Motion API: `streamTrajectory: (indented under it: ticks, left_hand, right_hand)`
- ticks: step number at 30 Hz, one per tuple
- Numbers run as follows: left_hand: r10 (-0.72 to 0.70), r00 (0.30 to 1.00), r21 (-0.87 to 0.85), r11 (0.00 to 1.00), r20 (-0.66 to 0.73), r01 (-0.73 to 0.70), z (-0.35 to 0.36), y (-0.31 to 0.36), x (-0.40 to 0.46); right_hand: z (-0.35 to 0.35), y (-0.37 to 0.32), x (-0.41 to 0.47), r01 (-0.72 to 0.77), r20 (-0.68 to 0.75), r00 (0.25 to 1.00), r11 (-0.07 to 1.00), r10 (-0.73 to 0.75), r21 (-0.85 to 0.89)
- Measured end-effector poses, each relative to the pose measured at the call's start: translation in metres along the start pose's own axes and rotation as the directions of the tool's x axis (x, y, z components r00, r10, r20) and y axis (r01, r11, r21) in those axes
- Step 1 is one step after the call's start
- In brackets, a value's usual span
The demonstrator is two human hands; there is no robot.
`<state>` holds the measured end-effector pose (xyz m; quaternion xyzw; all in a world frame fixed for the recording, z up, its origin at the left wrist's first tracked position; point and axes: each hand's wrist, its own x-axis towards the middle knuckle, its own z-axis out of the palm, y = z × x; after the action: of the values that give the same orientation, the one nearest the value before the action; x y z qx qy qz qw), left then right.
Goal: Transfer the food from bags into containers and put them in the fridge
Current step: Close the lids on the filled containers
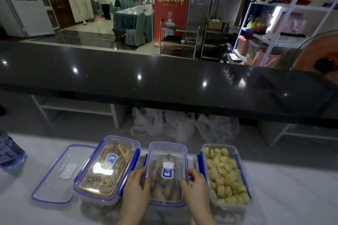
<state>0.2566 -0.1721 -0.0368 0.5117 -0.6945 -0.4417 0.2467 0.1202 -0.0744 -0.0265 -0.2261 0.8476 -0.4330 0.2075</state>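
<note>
On the white desk (274, 197), my left hand (136, 186) and right hand (196, 186) clasp the long sides of the lidded middle container (167, 173). A lidded container of brown sticks (108, 168) sits left; an uncovered container of yellow cubes (225, 173) right.

head cam | worn, faces forward-down | close over white table (292, 188) | counter (164, 78) beyond

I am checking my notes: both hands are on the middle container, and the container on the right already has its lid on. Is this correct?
Not quite. The head view shows the right container open, without a lid. Both the left hand and right hand are on the middle container.
</note>
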Motion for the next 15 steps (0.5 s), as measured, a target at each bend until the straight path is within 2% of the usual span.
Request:
streamTrajectory:
  ticks: [3,6,9,12,15]
  left_hand:
    - [-0.010,0.999,-0.029,1.000,0.048,0.011,-0.003,-0.001,-0.001]
    - [-0.069,0.989,-0.101,0.992,0.131,0.082,-0.008,-0.005,0.002]
    - [-0.110,0.979,-0.093,0.987,0.172,0.128,-0.010,-0.008,0.003]
    - [-0.101,0.984,-0.020,0.994,0.149,0.105,-0.008,-0.005,-0.002]
    - [-0.065,0.994,0.077,0.995,0.090,0.058,-0.008,0.000,-0.010]
  right_hand:
    - [0.000,0.001,-0.004,-0.050,0.075,0.996,0.998,0.047,0.034]
    - [0.002,0.006,-0.007,-0.111,0.120,0.987,0.993,0.105,0.045]
    - [0.001,0.010,-0.005,-0.125,0.056,0.991,0.992,0.124,0.005]
    - [0.001,0.009,-0.009,-0.022,-0.072,0.997,0.991,0.012,-0.131]
    - [0.000,0.009,-0.012,0.042,-0.108,0.993,0.993,-0.054,-0.112]
